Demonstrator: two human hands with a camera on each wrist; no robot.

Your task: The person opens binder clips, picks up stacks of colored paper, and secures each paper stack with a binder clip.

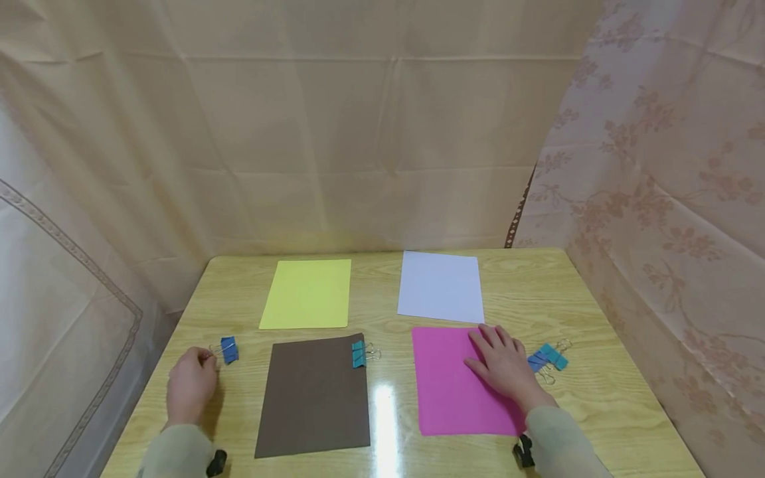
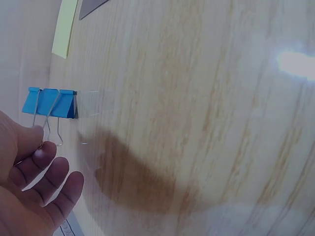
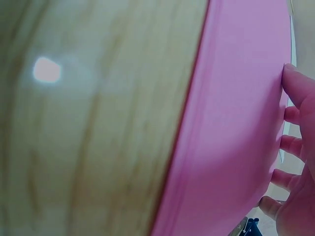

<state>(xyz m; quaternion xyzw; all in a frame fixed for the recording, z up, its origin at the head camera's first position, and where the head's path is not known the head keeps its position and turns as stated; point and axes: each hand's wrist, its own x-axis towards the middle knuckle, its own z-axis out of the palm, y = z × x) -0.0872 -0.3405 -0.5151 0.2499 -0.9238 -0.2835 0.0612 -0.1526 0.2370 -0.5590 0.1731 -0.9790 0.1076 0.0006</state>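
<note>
My left hand (image 1: 191,385) pinches a wire handle of a blue binder clip (image 1: 229,349) at the table's left side. In the left wrist view, thumb and forefinger meet on the handle of that blue clip (image 2: 49,102), while the other fingers curl loosely. My right hand (image 1: 505,362) rests with spread fingers on the upper right part of a stack of pink paper (image 1: 448,392). The right wrist view shows the fingertips on the far part of the pink paper (image 3: 231,108). Right of that hand lie a teal binder clip (image 1: 554,356) and a blue-violet binder clip (image 1: 538,362), touching or overlapping.
Between the hands lies dark brown paper (image 1: 317,398), with a teal binder clip (image 1: 358,354) on its upper right edge. Behind are a yellow sheet (image 1: 307,294) and a pale white-blue sheet (image 1: 441,285). Cloth curtains (image 1: 358,133) stand around the wood-grain table (image 1: 382,338).
</note>
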